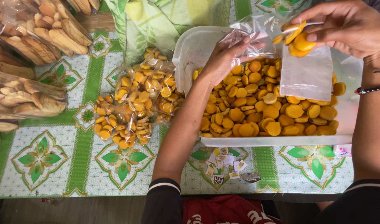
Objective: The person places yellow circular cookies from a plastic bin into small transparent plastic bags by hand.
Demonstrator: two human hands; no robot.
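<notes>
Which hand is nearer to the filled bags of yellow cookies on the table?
Left. The left hand holds the bag's mouth, just right of the filled bags. The right hand is farther right, over the tray.

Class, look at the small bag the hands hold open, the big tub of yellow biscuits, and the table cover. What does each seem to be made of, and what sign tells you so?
Small bag: thin clear plastic film, glossy; it crinkles and shows the biscuits through it.
Tub: translucent whitish plastic, probably rigid; smooth rounded rim, cloudy wall.
Table cover: likely wipeable vinyl or oilcloth; flat, with a slightly shiny printed green pattern.
</notes>
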